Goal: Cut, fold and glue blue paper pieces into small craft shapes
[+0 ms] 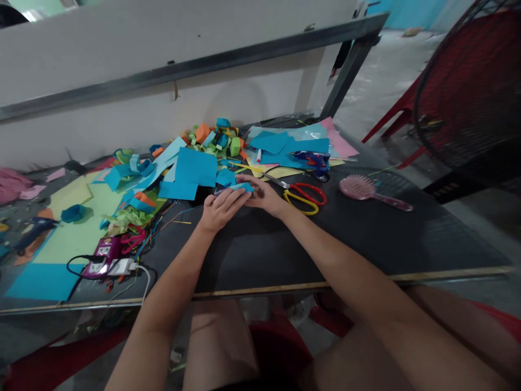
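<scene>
Both hands meet over the dark tabletop around a small blue paper piece [246,187], whose exact shape is mostly covered by fingers. My left hand [222,209] is closed on its near side, fingers laid across it. From the right, my right hand [265,196] curls round the other side of the same piece. Another blue paper piece [225,177] lies just beyond the fingers. Close to my right hand are scissors [309,195] with one red and one yellow handle loop. Blue paper sheets [195,165] lie beyond my left hand.
A pile of folded paper pieces [211,136] sits against the wall. To the right are a blue glue gun [315,159] and a pink hairbrush [362,189]. On the left are a purple power strip [106,254] with cords and another glue gun [36,232]. A fan [472,92] stands at right.
</scene>
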Available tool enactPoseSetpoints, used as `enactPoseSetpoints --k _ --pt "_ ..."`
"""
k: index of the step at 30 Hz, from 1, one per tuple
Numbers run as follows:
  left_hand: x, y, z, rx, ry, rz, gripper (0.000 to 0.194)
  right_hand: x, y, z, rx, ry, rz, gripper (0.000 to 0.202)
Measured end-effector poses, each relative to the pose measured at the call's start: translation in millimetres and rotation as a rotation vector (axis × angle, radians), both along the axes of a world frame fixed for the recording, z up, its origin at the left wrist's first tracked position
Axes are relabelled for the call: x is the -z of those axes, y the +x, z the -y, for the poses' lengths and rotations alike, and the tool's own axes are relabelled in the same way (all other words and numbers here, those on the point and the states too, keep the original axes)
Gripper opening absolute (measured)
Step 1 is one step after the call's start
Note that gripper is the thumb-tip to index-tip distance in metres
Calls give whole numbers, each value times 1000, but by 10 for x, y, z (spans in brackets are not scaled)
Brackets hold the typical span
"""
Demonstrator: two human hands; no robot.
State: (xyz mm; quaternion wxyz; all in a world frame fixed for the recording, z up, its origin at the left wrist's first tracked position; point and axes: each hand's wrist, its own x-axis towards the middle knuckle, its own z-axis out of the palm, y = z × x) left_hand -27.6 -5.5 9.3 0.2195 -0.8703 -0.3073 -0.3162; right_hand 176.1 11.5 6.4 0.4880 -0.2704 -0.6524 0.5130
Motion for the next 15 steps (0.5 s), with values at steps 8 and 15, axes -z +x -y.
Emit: enactPoseSetpoints --k 8,15 --pt "46 71 -137 -46 -37 130 49 29 -48 -40 266 -172 16 88" --pt "42 53 -234 -49 -188 455 24 92 22 -134 601 -266 -180 55"
